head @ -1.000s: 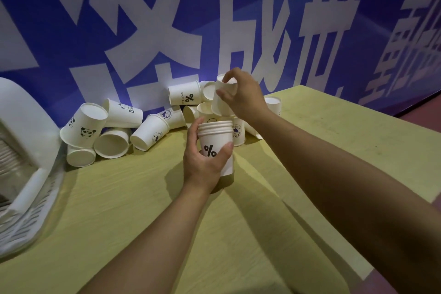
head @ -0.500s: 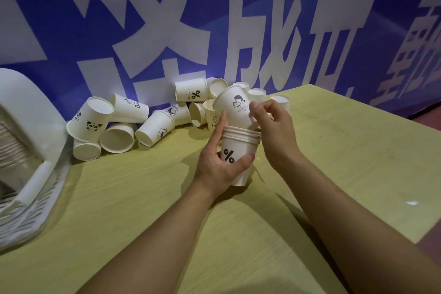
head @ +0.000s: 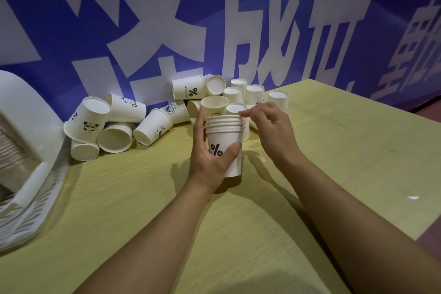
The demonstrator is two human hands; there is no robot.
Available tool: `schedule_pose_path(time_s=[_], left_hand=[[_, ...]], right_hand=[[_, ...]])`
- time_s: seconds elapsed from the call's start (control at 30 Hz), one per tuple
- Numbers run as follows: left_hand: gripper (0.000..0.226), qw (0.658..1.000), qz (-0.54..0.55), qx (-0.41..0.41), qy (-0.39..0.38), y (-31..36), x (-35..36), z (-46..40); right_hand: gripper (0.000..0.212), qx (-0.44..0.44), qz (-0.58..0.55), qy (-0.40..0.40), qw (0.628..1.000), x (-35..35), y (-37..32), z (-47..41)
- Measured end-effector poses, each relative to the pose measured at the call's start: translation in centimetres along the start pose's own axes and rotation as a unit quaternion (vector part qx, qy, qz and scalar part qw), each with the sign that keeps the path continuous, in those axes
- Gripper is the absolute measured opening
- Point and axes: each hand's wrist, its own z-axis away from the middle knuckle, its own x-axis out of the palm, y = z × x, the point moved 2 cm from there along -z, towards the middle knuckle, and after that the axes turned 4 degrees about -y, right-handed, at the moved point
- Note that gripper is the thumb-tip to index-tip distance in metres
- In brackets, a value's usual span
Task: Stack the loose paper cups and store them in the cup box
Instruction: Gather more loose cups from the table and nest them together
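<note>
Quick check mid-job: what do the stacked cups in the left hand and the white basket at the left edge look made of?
Stack of cups: paper by the look, matte white, with thin rolled rims nested close and a printed % mark. White basket: probably moulded plastic, smooth and slightly glossy, with a regular slotted lattice wall. Table: looks like yellowish wood-grain laminate, though the faint streaks leave that open.

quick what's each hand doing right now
Left hand: holding the stack of cups, fingers and thumb curled round it.
Right hand: fingertips at the stack's top rims; an actual grip cannot be told.
</note>
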Motion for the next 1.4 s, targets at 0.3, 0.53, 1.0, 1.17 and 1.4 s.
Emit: schedule_pose_path(time_s=[0.3, 0.53, 1.0, 1.17, 1.4], left_hand=[[0.069, 1.000, 0.001, -0.015, 0.025, -0.2, -0.1, -0.1], [0.077, 1.000, 0.003, -0.010, 0.028, -0.1, 0.0, 0.0], [0.105, 0.979, -0.188, 0.062, -0.055, 0.7, 0.9, 1.0], [0.108, 0.970, -0.221, 0.067, -0.079, 0.6, 1.2, 1.0], [0.110, 0.965, -0.241, 0.064, -0.083, 0.3, 1.3, 0.8]], right_hand=[[0.069, 0.086, 0.363, 0.034, 0.927, -2.7, 6.0, -2.8], [0.073, 0.059, 0.358, 0.063, 0.930, -2.6, 6.3, -3.2], [0.064, 0.001, -0.092, 0.019, 0.996, -3.5, 1.2, -1.6], [0.061, -0.014, -0.049, -0.039, 0.998, -2.5, 0.9, -1.1], [0.048, -0.055, 0.030, -0.063, 0.996, -2.6, 0.1, -0.6]])
